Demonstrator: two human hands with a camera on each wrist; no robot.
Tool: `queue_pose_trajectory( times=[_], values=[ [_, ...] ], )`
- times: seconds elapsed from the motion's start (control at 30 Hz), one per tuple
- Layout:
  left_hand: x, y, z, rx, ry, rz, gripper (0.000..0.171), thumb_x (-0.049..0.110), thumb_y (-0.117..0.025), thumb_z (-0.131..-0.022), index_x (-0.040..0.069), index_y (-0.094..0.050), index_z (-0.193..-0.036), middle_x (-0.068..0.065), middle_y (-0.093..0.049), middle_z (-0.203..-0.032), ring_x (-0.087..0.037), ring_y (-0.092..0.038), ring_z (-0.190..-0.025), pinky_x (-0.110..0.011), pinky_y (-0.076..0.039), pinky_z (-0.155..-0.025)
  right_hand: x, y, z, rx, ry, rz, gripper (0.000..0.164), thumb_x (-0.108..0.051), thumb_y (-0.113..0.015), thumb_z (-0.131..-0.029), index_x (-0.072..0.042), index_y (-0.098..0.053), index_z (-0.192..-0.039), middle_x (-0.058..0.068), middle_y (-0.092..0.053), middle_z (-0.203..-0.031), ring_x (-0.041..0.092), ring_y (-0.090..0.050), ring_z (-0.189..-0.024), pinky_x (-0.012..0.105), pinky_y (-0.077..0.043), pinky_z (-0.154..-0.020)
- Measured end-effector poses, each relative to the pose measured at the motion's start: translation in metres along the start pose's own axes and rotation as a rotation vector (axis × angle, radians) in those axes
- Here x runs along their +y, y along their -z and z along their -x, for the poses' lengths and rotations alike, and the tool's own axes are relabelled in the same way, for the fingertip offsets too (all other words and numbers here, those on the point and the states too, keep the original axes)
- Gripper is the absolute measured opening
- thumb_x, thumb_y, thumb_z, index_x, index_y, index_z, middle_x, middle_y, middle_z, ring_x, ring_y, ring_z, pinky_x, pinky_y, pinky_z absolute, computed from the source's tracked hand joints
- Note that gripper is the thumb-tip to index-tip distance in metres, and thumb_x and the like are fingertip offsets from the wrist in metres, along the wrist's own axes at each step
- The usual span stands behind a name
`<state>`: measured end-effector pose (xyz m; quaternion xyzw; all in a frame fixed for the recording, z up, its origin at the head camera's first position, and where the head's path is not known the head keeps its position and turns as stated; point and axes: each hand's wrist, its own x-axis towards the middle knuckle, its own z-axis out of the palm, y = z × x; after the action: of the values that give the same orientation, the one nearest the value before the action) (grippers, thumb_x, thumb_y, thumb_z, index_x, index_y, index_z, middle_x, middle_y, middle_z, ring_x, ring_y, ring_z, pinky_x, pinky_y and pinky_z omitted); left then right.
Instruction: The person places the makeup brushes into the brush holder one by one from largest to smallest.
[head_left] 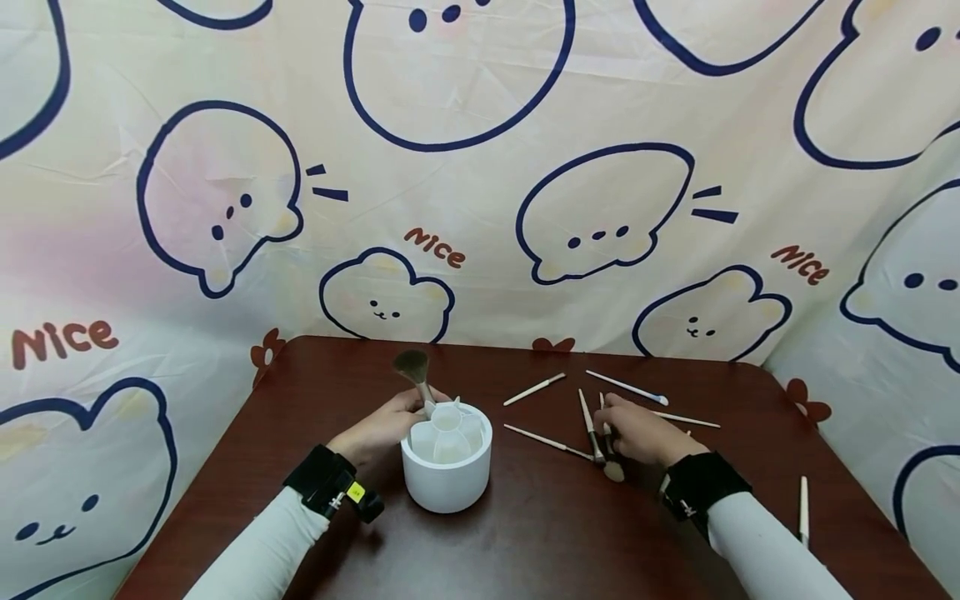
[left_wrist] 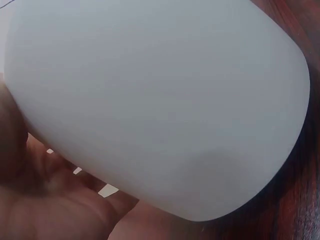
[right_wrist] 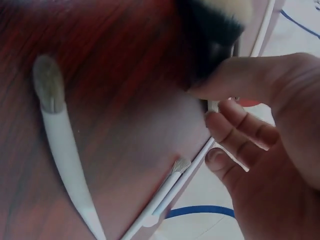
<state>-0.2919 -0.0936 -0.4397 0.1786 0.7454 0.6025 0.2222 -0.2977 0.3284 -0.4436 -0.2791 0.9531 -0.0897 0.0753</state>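
A round white brush holder (head_left: 447, 487) with inner compartments stands on the table. My left hand (head_left: 384, 429) grips it from the left side, the fingers partly hidden behind it; the left wrist view shows the holder's smooth wall (left_wrist: 160, 100) against the palm (left_wrist: 60, 205). A wide-headed makeup brush (head_left: 412, 367) leans upright at the holder's back left, bristles up. Toward the right, my right hand (head_left: 643, 432) pinches a makeup brush with dark and tan bristles (right_wrist: 225, 20) between thumb and fingers, its head pointing toward me. Another brush (head_left: 589, 421) lies just left of it.
Several slim brushes lie around the right hand, among them a pale one (head_left: 534, 389), a blue-tipped one (head_left: 630, 387) and a thin one (head_left: 547, 441). A white-handled brush (head_left: 804, 508) lies near the table's right edge. A printed cloth (head_left: 480, 200) hangs behind the table.
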Motion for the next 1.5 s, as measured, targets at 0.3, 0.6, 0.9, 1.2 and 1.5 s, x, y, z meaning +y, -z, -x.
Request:
queue_pose_trajectory(
  times=[0.3,0.6,0.9,1.2,1.5],
  values=[
    [0.000,0.004,0.004,0.084,-0.001,0.036,0.027,0.026,-0.057,-0.092,0.014,-0.058,-0.117,-0.005,-0.056,-0.121,-0.023,-0.045,-0.115,-0.052,-0.035,-0.096,-0.004,-0.004,-0.003,0.001,0.107,0.040,0.029,0.006,-0.064,-0.077,-0.021,-0.060,-0.087,-0.002,-0.045,-0.091,0.017,-0.049,-0.086,0.032,-0.042,-0.067],
    [0.003,0.001,0.018,0.128,-0.043,0.051,0.037,0.024,-0.055,-0.094,0.006,-0.053,-0.126,-0.007,-0.055,-0.122,-0.021,-0.048,-0.111,-0.044,-0.039,-0.093,-0.008,0.014,0.004,0.096,0.151,0.064,0.031,0.005,-0.063,-0.078,-0.024,-0.062,-0.090,-0.005,-0.048,-0.092,0.012,-0.050,-0.081,0.031,-0.047,-0.068],
    [0.012,-0.003,0.040,0.086,-0.045,0.062,0.052,0.042,-0.055,-0.092,0.012,-0.045,-0.133,-0.005,-0.048,-0.132,-0.019,-0.042,-0.120,-0.051,-0.028,-0.102,-0.032,0.049,0.004,0.322,0.160,-0.052,0.030,0.004,-0.062,-0.080,-0.019,-0.061,-0.100,-0.006,-0.053,-0.099,0.009,-0.052,-0.084,0.030,-0.049,-0.069],
    [0.008,-0.006,0.041,-0.020,-0.158,-0.046,0.058,0.020,-0.064,-0.088,0.014,-0.036,-0.139,-0.005,-0.043,-0.136,-0.019,-0.041,-0.119,-0.048,-0.033,-0.100,-0.079,0.064,-0.020,0.540,0.247,-0.192,0.027,-0.014,-0.063,-0.089,-0.024,-0.059,-0.114,-0.009,-0.057,-0.094,0.006,-0.051,-0.078,0.030,-0.047,-0.063],
    [0.016,-0.019,0.031,0.101,-0.098,-0.006,0.047,0.003,-0.053,-0.087,0.009,-0.045,-0.132,-0.008,-0.051,-0.127,-0.022,-0.046,-0.111,-0.046,-0.037,-0.095,-0.142,0.090,-0.040,0.657,0.296,-0.480,0.016,-0.011,-0.058,-0.092,-0.014,-0.060,-0.108,0.002,-0.063,-0.098,0.013,-0.059,-0.082,0.032,-0.051,-0.065]
  ],
)
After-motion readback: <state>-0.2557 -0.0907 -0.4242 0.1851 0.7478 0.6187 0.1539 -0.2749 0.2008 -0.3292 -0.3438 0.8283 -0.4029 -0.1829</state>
